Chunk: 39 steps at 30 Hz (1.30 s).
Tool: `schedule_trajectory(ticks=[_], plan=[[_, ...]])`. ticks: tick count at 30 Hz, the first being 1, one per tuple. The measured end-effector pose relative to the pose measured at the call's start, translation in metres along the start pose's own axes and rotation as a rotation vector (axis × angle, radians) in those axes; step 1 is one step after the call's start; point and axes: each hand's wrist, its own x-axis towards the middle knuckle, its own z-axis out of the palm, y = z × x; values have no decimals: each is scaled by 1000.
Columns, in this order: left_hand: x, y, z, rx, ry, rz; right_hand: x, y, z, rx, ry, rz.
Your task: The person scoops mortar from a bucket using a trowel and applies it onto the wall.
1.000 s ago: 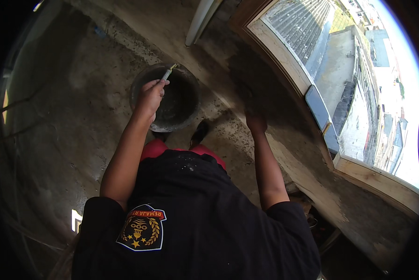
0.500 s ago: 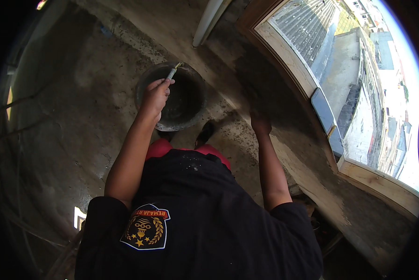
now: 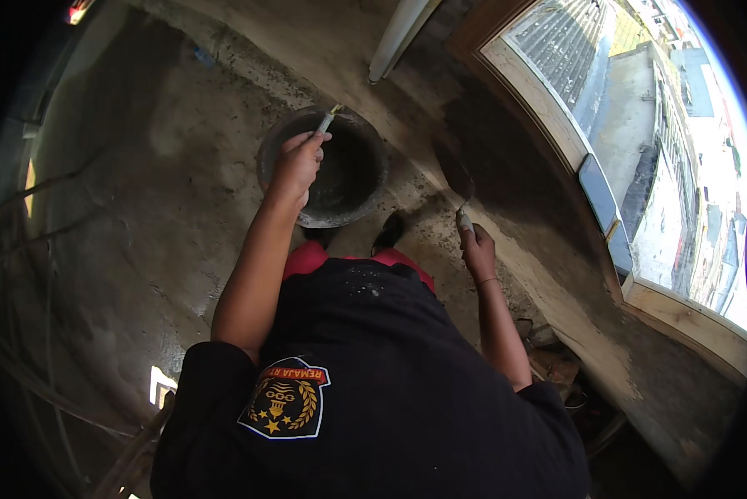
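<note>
My left hand [image 3: 300,166] is closed round the pale handle of a slim tool [image 3: 327,122]. A thin yellowish end of it points away from me, and I cannot make out its kind. Below this hand stands a round dark basin [image 3: 365,195], its inside in shadow. Lower right of the basin, my right hand [image 3: 479,252] grips a trowel [image 3: 453,169] by its pale handle. Its dark pointed blade reaches forward beside the wall and shows faintly against the shaded surface.
A damp-looking concrete wall [image 3: 523,200] runs along the right, with a wooden window frame [image 3: 548,121] set in it. A phone-like flat object [image 3: 596,190] rests at the frame. A pale pipe [image 3: 398,37] stands ahead. Rubble [image 3: 554,366] lies at the lower right.
My right hand has drawn back toward me from the shaded wall, and the trowel now shows. The left hand stays over the basin with its tool. The whole view has shifted slightly.
</note>
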Motion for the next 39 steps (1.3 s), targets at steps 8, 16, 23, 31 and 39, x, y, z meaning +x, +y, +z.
schedule_trajectory(ticks=[8, 16, 23, 31, 39], plan=[[-2, 27, -8, 186, -137, 110, -20, -130, -12, -743, -193, -635], [-13, 52, 2, 402, -234, 196, 0, -208, 55, -1149, -294, -853], [-15, 60, -3, 351, -261, 215, 13, -226, 104, -1187, -361, -1025], [-17, 64, 3, 272, -256, 227, 24, -219, 115, -1250, -392, -1077], [-22, 61, 7, 194, -235, 265, 23, -215, 106, -1207, -404, -1091]])
